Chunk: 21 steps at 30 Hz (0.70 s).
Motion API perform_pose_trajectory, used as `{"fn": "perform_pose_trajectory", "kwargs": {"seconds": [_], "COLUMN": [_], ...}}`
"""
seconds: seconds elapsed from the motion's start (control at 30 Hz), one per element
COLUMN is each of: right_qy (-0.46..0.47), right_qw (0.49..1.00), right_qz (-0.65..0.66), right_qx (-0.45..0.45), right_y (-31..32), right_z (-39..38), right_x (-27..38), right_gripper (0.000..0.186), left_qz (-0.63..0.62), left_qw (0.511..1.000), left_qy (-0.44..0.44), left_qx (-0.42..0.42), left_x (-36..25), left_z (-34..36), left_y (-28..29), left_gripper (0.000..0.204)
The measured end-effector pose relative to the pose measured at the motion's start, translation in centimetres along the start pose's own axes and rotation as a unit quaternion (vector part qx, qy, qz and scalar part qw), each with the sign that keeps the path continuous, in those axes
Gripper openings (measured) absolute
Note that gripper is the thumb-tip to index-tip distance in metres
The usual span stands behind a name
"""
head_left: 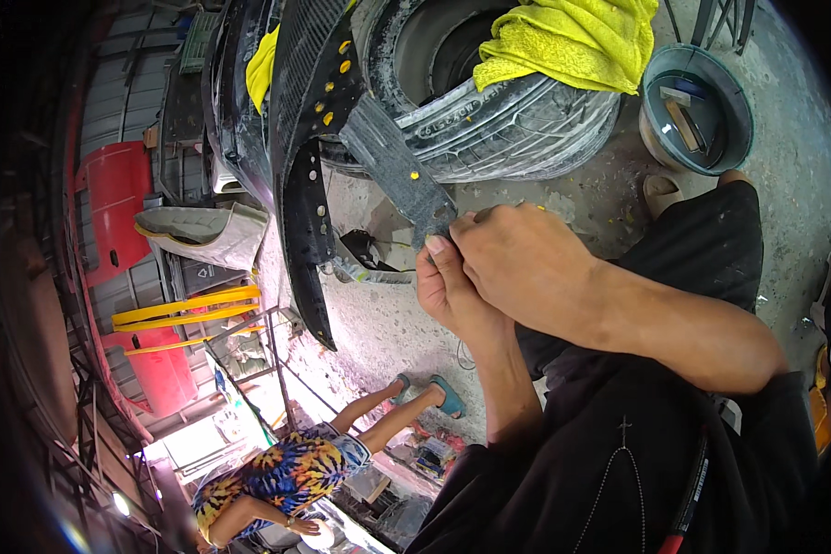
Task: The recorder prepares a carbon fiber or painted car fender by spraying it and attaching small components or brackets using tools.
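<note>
My left hand (460, 297) pinches the near end of a flat dark grey strip (392, 166), its thumb on the edge. My right hand (522, 258) is closed beside it, fingers curled at the same end. The strip has a yellow spot and a small hole. Its far end meets a long curved black panel (307, 120) with a woven pattern and a row of holes; whether the two are joined I cannot tell. Behind the strip lies a worn tyre (517, 129) with a yellow cloth (577, 46) draped over it.
A bucket (651, 120) of water with small blocks in it stands at upper right. Red panels (120, 208), yellow bars (189, 309) and a pale curved shell (208, 235) are at left. A person in a colourful tie-dye outfit (286, 471) bends over at lower left.
</note>
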State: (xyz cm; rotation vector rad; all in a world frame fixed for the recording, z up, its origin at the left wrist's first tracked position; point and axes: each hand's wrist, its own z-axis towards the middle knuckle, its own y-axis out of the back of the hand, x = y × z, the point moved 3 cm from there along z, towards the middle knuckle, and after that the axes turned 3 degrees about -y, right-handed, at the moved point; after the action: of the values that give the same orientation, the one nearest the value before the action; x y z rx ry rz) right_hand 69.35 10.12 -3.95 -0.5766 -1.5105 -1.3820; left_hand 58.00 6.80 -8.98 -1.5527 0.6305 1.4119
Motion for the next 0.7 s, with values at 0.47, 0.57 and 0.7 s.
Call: {"fn": "perform_pose_trajectory", "kwargs": {"seconds": [0.47, 0.57, 0.7], "right_qy": [-0.157, -0.209, -0.256], "right_qw": [0.916, 0.875, 0.863], "right_qz": [0.359, 0.408, 0.382], "right_qx": [0.092, 0.157, 0.21], "right_y": [-0.5, 0.1, 1.2], "right_z": [0.2, 0.8, 1.7], "right_x": [-2.5, -2.2, -1.5], "right_gripper": [0.018, 0.019, 0.019], "left_qz": [-0.05, -0.065, -0.047], "left_qw": [0.994, 0.993, 0.996], "left_qy": [0.097, 0.092, 0.064], "left_qx": [-0.012, 0.024, -0.045], "left_x": [-0.9, -0.2, -0.3], "left_z": [0.5, 0.6, 0.4], "left_y": [-0.1, 1.3, -0.1], "left_gripper": [0.03, 0.032, 0.026]}}
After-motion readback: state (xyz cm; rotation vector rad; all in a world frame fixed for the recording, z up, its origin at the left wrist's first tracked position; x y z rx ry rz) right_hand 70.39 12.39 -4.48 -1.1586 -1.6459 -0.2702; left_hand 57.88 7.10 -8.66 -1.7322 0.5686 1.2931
